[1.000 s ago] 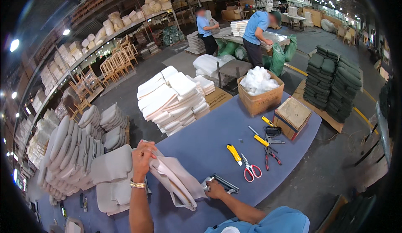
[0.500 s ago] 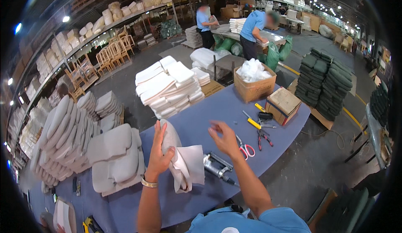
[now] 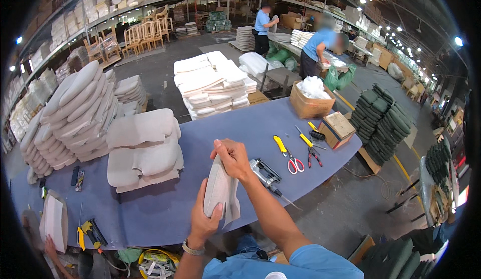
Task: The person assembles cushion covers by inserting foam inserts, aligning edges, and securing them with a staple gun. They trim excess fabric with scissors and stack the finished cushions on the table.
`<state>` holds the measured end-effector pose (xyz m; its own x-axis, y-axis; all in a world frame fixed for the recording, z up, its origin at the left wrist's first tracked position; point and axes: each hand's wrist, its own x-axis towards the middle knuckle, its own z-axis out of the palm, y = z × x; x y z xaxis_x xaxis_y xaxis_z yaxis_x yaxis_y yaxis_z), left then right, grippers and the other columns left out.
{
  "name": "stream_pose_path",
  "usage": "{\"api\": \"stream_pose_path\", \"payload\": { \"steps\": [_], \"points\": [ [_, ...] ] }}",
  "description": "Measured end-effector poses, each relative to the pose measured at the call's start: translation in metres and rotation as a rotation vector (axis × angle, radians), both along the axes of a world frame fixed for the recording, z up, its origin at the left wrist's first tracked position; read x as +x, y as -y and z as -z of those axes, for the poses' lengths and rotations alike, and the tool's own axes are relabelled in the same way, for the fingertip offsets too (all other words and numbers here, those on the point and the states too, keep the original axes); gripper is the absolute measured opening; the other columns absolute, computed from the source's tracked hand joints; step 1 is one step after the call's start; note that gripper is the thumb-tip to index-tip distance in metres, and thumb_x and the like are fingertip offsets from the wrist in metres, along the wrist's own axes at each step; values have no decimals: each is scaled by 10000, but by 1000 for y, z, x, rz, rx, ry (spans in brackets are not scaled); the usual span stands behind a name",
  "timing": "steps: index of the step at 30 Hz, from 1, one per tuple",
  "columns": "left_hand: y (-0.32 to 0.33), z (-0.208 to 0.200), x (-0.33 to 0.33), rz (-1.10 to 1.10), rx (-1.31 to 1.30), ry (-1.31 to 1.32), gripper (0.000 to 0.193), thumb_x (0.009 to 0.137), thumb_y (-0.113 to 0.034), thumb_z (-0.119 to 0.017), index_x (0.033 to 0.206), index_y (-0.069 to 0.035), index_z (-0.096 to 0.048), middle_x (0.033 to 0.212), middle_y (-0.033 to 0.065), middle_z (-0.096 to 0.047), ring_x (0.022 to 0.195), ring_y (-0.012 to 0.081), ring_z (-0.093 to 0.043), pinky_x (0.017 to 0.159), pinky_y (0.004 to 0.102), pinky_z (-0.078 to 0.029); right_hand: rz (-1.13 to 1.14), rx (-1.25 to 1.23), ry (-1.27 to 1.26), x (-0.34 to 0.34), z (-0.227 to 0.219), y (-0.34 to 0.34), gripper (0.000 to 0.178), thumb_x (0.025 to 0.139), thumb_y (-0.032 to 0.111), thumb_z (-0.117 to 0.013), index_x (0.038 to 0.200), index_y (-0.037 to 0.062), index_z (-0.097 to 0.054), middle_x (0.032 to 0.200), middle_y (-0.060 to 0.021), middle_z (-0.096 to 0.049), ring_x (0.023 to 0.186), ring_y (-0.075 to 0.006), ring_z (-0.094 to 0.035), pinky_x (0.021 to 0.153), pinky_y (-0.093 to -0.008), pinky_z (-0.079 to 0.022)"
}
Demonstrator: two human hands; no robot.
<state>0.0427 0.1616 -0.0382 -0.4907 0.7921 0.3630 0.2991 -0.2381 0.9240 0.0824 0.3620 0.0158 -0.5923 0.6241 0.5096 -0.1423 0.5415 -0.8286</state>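
Observation:
A light grey fabric-covered cushion pad (image 3: pixel 219 190) stands on edge between my hands, over the near side of the table. My left hand (image 3: pixel 204 219) grips its lower end, with the watch wrist below. At the top end my right hand (image 3: pixel 233 159) is closed, its fingers folded over the fabric edge. Loose fabric hangs down on the right side. A pneumatic staple gun (image 3: pixel 265 175) lies just right of my right forearm. Beyond it are red-handled scissors (image 3: pixel 295 165), pliers (image 3: pixel 313 156) and a yellow-handled tool (image 3: pixel 280 144).
Grey cushions (image 3: pixel 145 151) are piled on the blue-grey table (image 3: pixel 240 123) to my left. A carton of white stuffing (image 3: pixel 311 103) and a smaller box (image 3: pixel 336 128) stand at its far right. Another person's hand (image 3: pixel 51 249) is at the lower left. White pads (image 3: pixel 213 86) rise behind the table.
My right hand has come from open air onto the cushion pad's top edge. The pad has turned in my left hand and moved nearer to me. The view has shifted.

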Motion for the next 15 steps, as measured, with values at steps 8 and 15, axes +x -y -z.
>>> {"api": "stream_pose_path", "payload": {
  "steps": [8,15],
  "points": [
    [24,-8,8,-297,200,-118,615,950,-296,-703,1384,107,-536,1210,244,-692,1078,275,-694,913,376,-548,62,46,7,-6,-41,44,544,1024,366,-542,637,6,-673,596,-117,-565,593,-224,-536,605,-391,-421],
    [25,2,-50,-282,86,-129,517,988,-245,-658,1349,112,-564,1189,219,-700,1073,250,-675,925,377,-526,112,87,22,-57,10,26,477,1009,428,-506,782,60,-706,783,-163,-683,733,-362,-636,679,-450,-473]
  ]
}}
